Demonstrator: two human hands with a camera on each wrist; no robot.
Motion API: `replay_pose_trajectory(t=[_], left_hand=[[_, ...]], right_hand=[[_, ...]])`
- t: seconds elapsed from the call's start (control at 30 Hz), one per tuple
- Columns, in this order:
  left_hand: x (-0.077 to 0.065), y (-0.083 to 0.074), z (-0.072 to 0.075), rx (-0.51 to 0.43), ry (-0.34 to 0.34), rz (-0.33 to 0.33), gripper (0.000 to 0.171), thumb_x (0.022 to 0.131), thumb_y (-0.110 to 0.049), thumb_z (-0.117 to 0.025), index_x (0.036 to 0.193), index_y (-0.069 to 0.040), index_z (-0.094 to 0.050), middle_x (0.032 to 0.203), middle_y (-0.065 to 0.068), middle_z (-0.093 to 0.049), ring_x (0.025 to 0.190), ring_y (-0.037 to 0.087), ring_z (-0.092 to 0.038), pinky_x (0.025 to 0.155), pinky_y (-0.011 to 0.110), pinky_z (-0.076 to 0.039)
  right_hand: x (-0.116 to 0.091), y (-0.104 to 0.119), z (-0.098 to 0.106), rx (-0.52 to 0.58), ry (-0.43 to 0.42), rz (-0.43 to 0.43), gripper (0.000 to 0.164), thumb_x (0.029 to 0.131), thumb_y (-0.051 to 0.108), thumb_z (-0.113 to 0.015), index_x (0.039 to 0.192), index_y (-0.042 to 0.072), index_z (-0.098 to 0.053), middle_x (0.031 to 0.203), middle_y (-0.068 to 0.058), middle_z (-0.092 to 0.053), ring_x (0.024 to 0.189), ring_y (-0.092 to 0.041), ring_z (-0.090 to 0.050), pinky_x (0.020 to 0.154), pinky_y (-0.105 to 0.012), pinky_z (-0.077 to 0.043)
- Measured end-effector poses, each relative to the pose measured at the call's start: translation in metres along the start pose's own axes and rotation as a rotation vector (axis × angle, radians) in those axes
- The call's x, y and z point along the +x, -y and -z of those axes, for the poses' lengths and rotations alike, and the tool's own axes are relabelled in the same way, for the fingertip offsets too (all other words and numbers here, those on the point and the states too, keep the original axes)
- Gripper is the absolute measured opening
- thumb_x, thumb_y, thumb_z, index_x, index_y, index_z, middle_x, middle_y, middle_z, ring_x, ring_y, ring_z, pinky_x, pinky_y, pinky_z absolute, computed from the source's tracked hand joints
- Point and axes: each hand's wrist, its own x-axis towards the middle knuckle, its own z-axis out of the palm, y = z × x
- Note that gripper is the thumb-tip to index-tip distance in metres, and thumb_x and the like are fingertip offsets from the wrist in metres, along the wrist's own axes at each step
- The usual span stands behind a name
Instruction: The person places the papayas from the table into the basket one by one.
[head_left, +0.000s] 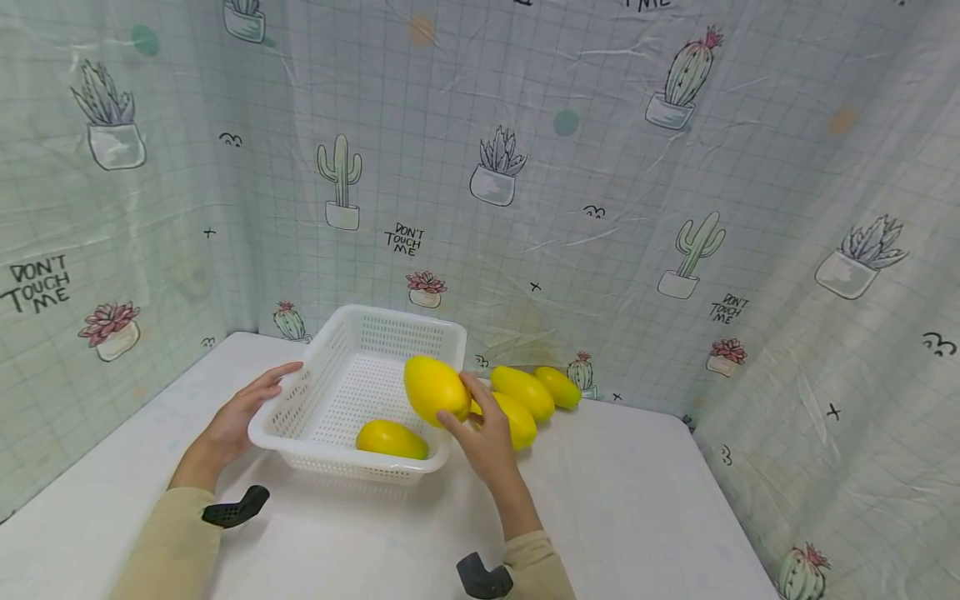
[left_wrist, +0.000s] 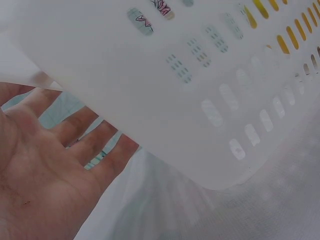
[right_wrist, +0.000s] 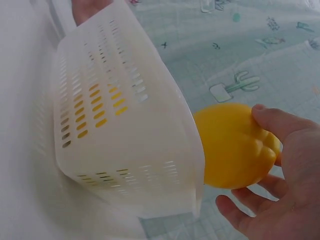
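Note:
In the head view, a white perforated plastic basket (head_left: 337, 461) stands on the table with one yellow mango-like fruit (head_left: 390, 439) in its near right corner. My left hand (head_left: 234, 419) rests against the basket's left rim, fingers fairly straight. The left wrist view shows its palm (left_wrist: 45, 165), with fingertips partly hidden behind the basket's edge. Over the basket's right side, my right hand (head_left: 483, 433) holds another yellow mango-like fruit (head_left: 433, 388) between thumb and fingers. The right wrist view shows that fruit's lobed end (right_wrist: 240, 150) toward the palm.
Right of the basket, several more yellow fruits (head_left: 523, 392) lie in a slanting row near the table's back edge. A cactus-printed curtain (head_left: 450, 167) surrounds the white table (head_left: 637, 500) at the back and sides. Black bands (head_left: 236, 507) are worn on both sleeves.

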Motion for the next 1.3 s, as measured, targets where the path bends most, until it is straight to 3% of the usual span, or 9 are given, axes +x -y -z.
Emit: replay_pose_trajectory(t=[0.17,0.43,0.63,0.87,1.03,1.3], left_hand=[[0.001,0.001,0.001,-0.002,-0.005,0.002,0.048,0.100,-0.027,-0.028,0.147,-0.022,-0.017,0.146,0.000,-0.026,0.110,0.009,-0.051,0.082,0.030,-0.050],[0.001,0.002,0.001,0.014,-0.021,0.017,0.048,0.100,-0.029,-0.029,0.146,-0.024,-0.018,0.149,-0.001,-0.022,0.110,0.010,-0.051,0.083,0.029,-0.051],[0.000,0.000,0.001,0.014,0.001,0.002,0.048,0.101,-0.027,-0.026,0.147,-0.021,-0.016,0.147,0.000,-0.025,0.110,0.010,-0.052,0.084,0.028,-0.050],[-0.001,0.000,0.001,-0.033,0.047,-0.023,0.047,0.101,-0.022,-0.025,0.147,-0.018,-0.014,0.143,-0.001,-0.033,0.111,0.009,-0.052,0.084,0.028,-0.049],[-0.001,0.001,0.002,-0.060,0.072,-0.039,0.048,0.101,-0.021,-0.024,0.147,-0.017,-0.013,0.141,-0.002,-0.036,0.110,0.009,-0.053,0.084,0.029,-0.049],[-0.001,0.001,0.002,-0.019,0.039,-0.029,0.047,0.101,-0.023,-0.025,0.147,-0.020,-0.015,0.141,-0.004,-0.035,0.110,0.008,-0.052,0.083,0.027,-0.049]], right_hand=[[0.000,0.000,-0.001,0.008,-0.002,0.020,0.060,0.081,0.048,-0.062,0.134,0.028,-0.043,0.136,0.010,-0.046,0.121,-0.016,-0.047,0.095,-0.041,-0.045],[0.001,-0.006,-0.002,0.045,-0.039,-0.011,0.045,0.084,0.029,-0.065,0.126,0.034,-0.050,0.131,0.010,-0.051,0.119,-0.015,-0.051,0.096,-0.041,-0.045],[0.000,-0.009,0.000,0.037,-0.071,-0.041,0.047,0.084,0.030,-0.065,0.128,0.026,-0.051,0.130,0.009,-0.053,0.120,-0.016,-0.050,0.097,-0.043,-0.044],[-0.002,-0.013,0.003,0.041,-0.093,-0.049,0.045,0.083,0.035,-0.065,0.125,0.034,-0.050,0.129,0.011,-0.053,0.119,-0.014,-0.049,0.097,-0.042,-0.044],[-0.002,-0.014,0.004,0.042,-0.103,-0.056,0.047,0.083,0.032,-0.066,0.127,0.031,-0.050,0.129,0.011,-0.053,0.119,-0.015,-0.049,0.098,-0.044,-0.043],[-0.003,-0.016,0.005,0.037,-0.111,-0.056,0.045,0.083,0.029,-0.066,0.125,0.036,-0.050,0.129,0.012,-0.052,0.120,-0.014,-0.048,0.098,-0.040,-0.044]])
